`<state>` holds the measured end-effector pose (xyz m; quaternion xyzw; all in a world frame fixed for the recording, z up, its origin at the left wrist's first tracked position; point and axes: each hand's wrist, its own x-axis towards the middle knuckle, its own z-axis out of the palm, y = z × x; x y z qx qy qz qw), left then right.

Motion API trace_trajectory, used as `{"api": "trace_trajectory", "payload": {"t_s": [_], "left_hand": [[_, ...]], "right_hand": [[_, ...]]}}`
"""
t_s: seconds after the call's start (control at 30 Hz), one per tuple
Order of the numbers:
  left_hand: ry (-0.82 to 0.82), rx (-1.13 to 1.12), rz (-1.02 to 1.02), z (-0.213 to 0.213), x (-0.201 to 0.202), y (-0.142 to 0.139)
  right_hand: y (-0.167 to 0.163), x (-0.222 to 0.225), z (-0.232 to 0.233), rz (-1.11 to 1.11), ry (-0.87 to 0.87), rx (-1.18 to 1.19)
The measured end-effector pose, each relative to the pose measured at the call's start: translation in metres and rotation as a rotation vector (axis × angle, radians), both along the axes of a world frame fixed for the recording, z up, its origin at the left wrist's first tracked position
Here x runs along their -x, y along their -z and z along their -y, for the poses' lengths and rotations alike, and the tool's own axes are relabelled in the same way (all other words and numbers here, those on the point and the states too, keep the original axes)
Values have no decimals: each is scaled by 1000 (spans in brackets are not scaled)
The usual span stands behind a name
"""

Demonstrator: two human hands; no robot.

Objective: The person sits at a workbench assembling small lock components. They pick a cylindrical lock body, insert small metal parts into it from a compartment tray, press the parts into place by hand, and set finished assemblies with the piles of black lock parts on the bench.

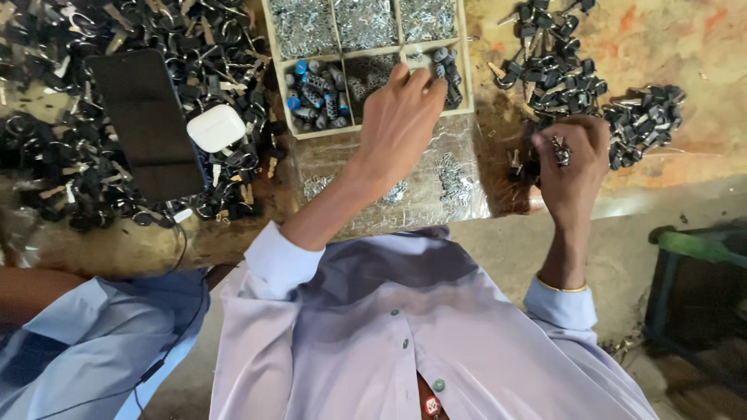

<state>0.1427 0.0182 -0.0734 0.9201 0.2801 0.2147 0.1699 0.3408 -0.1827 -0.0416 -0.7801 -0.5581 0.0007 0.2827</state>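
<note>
My left hand [397, 117] reaches into a divided tray [467, 70]. Its fingertips are in the lower right compartment, among small dark and silver parts [450, 78]. My right hand [572, 167] is raised over the bench to the right of the tray, fingers curled around a small bunch of metal key parts [560, 152]. Just beyond it lie piles of black-headed keys [642, 117]. The tray's upper compartments hold shiny metal pieces [366, 23]. A lower left compartment holds blue and black cylinders [315, 93].
A black phone [144, 124] and a white earbud case [216, 128] lie on a heap of black keys and rings [47, 155] at the left. A clear bag of metal bits [451, 183] sits below the tray. Another person's sleeve [93, 334] is at lower left, a green stool [700, 245] at right.
</note>
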Motion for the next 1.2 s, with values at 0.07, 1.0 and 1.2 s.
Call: {"api": "trace_trajectory", "payload": {"t_s": [0.07,1.0,1.2], "left_hand": [[14,-47,-76,-5,-17,10],[110,-175,-52,-43,-32,5],[94,59,185,-50,7,6]], "right_hand": [[5,2,-3,-151,77,-60],[-1,76,-67,109,-257,84],[-12,56,-94,83,-407,102]]}}
